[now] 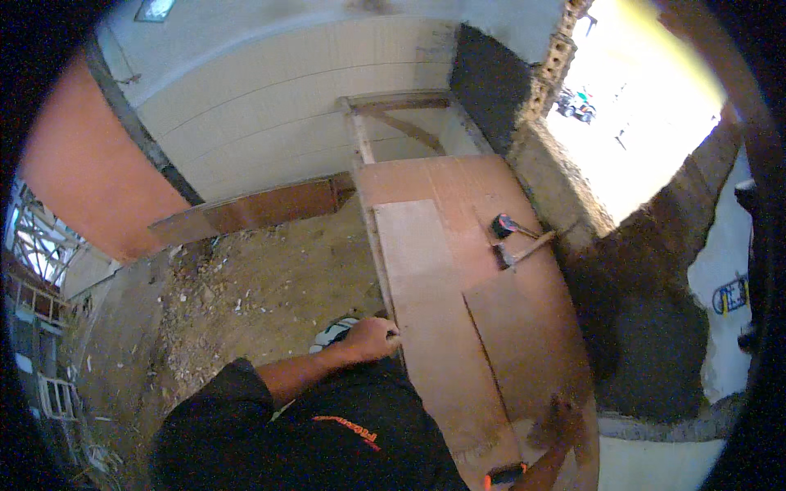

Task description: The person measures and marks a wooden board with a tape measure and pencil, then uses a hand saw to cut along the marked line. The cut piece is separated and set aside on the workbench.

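Note:
My left hand [370, 337] is closed at the long left edge of a plywood-topped bench [483, 184]. Its fingers pinch something small that I cannot make out. At the lower right, my right hand [558, 421] is low over a brown board [532, 344] on the bench; its fingers are dark and blurred. Beside my right forearm is a black and orange object [506, 475], perhaps a tool handle, cut off by the lower edge. Farther up the bench lie a hammer [528, 250] with a wooden handle and a tape measure [504, 226]. A paler board [409, 245] lies on the left side.
The bench's far end is a bare wooden frame [357, 135]. A rough window opening [630, 114] and a dark wall [647, 327] stand at the right. Debris litters the dirt floor [270, 278] on the left. An orange panel [98, 172] is at the far left.

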Demonstrator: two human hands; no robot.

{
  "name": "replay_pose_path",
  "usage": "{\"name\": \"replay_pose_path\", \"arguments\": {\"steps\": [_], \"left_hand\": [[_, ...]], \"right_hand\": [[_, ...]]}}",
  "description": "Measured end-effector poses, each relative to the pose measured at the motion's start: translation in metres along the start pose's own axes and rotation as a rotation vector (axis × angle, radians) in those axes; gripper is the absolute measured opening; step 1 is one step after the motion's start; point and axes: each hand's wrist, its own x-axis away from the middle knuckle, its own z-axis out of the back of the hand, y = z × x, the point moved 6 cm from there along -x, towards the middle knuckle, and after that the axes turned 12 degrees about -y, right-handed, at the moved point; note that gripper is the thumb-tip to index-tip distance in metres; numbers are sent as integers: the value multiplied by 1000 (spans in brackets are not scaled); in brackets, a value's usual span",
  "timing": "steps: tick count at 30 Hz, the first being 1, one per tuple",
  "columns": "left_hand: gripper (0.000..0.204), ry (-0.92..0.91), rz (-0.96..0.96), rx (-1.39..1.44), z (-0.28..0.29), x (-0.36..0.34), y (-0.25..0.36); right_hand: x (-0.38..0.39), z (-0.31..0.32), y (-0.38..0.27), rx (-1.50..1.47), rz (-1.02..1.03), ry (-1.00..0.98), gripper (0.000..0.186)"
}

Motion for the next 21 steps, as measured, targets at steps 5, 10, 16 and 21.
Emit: {"name": "replay_pose_path", "arguments": {"steps": [5, 10, 16, 21], "left_hand": [[48, 21, 37, -183, 26, -100, 41], [48, 134, -107, -239, 33, -227, 99], [54, 262, 32, -185, 28, -374, 115], [58, 146, -44, -515, 18, -434, 121]], "right_hand": [[13, -9, -17, 41, 17, 50, 29], [43, -10, -44, 100, 18, 132, 29], [80, -19, -84, 182, 4, 226, 30], [94, -29, -112, 224, -41, 262, 31]]}}
